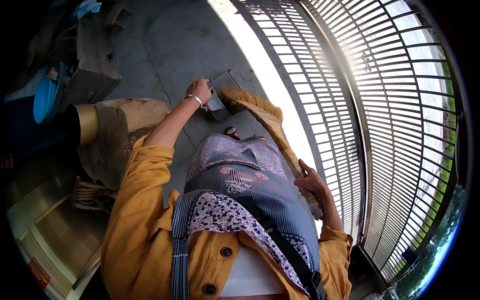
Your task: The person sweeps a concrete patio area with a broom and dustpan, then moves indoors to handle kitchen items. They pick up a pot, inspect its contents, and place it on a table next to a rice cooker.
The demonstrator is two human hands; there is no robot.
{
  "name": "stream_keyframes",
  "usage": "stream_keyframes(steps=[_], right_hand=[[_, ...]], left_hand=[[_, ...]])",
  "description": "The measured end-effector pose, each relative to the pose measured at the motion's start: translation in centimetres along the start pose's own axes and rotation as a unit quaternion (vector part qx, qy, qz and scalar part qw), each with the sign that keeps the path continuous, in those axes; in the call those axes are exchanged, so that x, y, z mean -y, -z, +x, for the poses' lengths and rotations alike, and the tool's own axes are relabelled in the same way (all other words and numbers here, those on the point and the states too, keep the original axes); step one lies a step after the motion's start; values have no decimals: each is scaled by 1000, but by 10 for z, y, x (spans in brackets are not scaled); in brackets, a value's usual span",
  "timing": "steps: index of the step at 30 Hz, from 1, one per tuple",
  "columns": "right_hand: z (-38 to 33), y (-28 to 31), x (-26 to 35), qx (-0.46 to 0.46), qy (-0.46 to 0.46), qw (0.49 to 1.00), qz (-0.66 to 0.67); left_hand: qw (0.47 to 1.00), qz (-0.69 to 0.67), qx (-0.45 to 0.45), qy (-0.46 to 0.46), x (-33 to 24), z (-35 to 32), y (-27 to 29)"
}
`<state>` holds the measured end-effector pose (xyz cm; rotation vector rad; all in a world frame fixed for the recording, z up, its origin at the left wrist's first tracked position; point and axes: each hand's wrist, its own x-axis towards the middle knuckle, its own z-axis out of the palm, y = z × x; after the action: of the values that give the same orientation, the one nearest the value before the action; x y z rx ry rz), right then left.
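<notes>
- Metal bars form the tall gate (357,95) on our right, the largest thing we see, with bright light coming through it.
- To our left we have a weathered wooden box (95,52); we cannot tell what it holds.
- Slanting from beside our right hip to the floor ahead of us is the straw broom (272,122), its bristles fanned out beside the left hand.
- We see a blue basin (45,100) tipped up on its side near the box.
- The grey dustpan (226,80) is just ahead of us, partly covered by the bristles; what lies in it is hidden from us.
- Near the basin we have a gold-coloured pot (88,125); its inside is too dark to read.
- Our right hand (311,182) is curled round the broom's handle, thumb against the near side.
- Our left hand (201,91) is clenched on the dustpan's grip, fingertips hidden.
- Smallest is the silver bracelet (194,99) on our left wrist.
</notes>
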<state>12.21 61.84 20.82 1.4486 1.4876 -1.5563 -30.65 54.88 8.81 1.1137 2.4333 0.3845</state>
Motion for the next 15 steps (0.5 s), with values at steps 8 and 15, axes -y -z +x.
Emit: stream_keyframes(steps=[8,15], right_hand=[[148,1,16,-126,80,988,45],[71,2,3,1,89,986,-142]], left_hand=[[999,-21,-14,22,8,-18,6],[999,-25,5,48,29,-18,-8]])
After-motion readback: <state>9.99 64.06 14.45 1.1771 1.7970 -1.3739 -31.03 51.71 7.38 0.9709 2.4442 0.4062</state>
